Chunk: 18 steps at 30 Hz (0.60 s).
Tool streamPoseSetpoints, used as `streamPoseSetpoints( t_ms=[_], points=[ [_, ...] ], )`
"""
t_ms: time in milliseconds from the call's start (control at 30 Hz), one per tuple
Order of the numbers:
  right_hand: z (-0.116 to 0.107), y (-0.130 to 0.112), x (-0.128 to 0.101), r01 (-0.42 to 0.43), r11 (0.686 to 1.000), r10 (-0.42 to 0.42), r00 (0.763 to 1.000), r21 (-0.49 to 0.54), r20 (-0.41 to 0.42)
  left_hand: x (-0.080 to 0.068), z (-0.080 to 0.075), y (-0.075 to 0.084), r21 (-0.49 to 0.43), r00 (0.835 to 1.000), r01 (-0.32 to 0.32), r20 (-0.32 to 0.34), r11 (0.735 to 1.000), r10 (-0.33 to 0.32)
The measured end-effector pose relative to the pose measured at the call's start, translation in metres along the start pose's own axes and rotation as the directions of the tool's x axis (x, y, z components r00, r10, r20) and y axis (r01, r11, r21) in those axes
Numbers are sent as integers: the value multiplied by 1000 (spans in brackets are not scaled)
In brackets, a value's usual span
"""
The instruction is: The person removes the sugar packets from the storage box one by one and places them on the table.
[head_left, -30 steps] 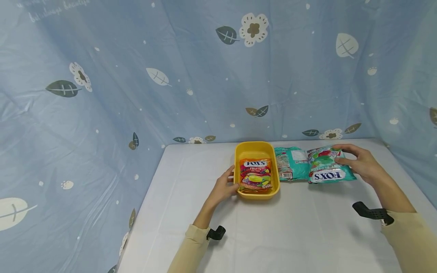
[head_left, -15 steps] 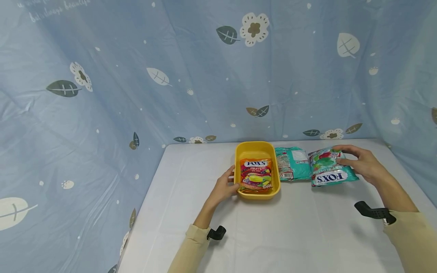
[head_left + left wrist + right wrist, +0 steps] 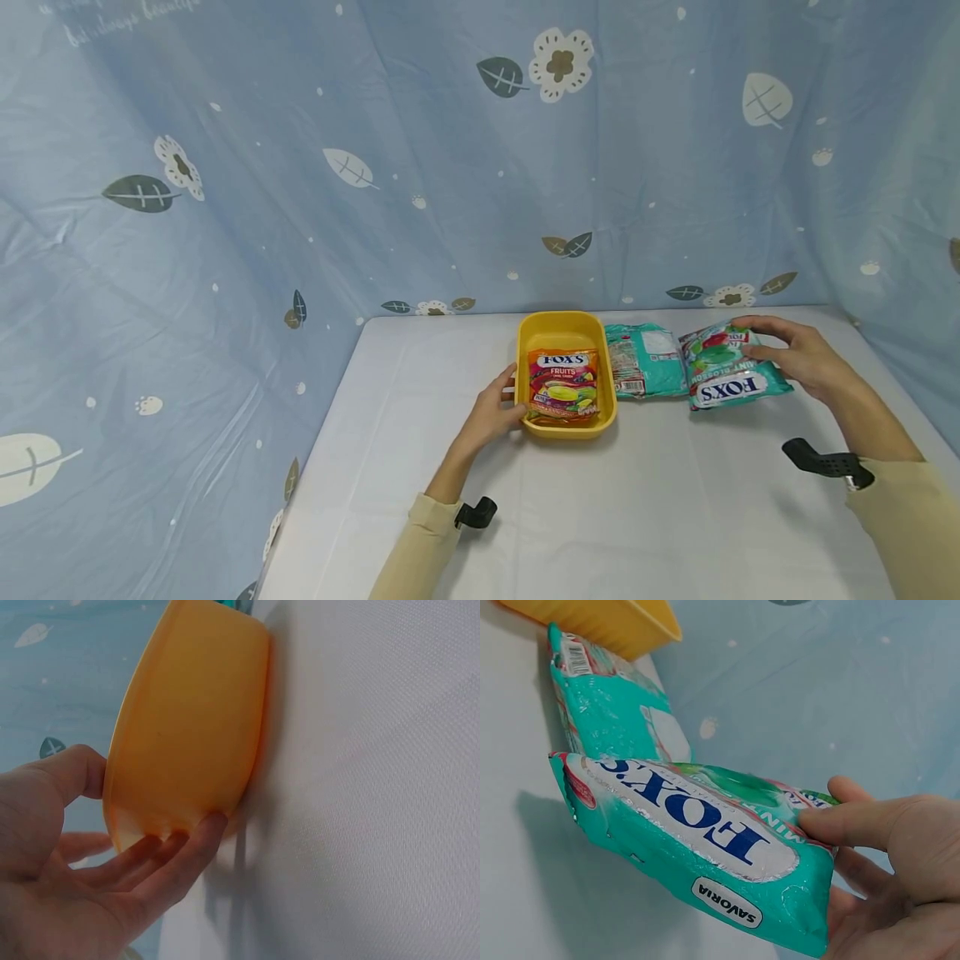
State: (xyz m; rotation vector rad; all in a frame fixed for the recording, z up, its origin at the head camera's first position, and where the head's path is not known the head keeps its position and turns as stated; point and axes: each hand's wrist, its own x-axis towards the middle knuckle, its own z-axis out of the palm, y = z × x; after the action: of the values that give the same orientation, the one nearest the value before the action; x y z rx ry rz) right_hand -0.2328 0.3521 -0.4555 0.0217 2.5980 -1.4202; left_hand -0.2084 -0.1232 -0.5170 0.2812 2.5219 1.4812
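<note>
My left hand point(image 3: 489, 415) holds the left side of a yellow plastic tub point(image 3: 566, 432), thumb at the rim and fingers against the outer wall point(image 3: 187, 712). Inside the tub lies an orange and red Fox's fruits candy bag point(image 3: 562, 387). My right hand point(image 3: 798, 357) pinches the right side of a teal Fox's mint candy bag point(image 3: 727, 387), printed face up with its lettering upside down. In the right wrist view the mint bag point(image 3: 697, 832) tilts, its lower edge over the white surface. The palm side is partly hidden behind it.
A second teal bag point(image 3: 651, 358), back side up with a barcode, lies between the tub and the held bag, which overlaps its edge in the right wrist view. A blue patterned curtain point(image 3: 450, 208) rises behind the white table point(image 3: 600, 517) and along its left.
My right hand and the mint candy bag have shifted slightly to the right, and the bag has turned a little. The left hand and the tub have stayed in place.
</note>
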Motion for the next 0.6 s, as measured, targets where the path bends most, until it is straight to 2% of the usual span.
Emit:
streamPoseSetpoints(
  t_ms=[600],
  points=[
    [0,3,7,6,999,-6,1000,-41,2,2,1,-2,-15,1000,22,4,1000,-22]
  ],
)
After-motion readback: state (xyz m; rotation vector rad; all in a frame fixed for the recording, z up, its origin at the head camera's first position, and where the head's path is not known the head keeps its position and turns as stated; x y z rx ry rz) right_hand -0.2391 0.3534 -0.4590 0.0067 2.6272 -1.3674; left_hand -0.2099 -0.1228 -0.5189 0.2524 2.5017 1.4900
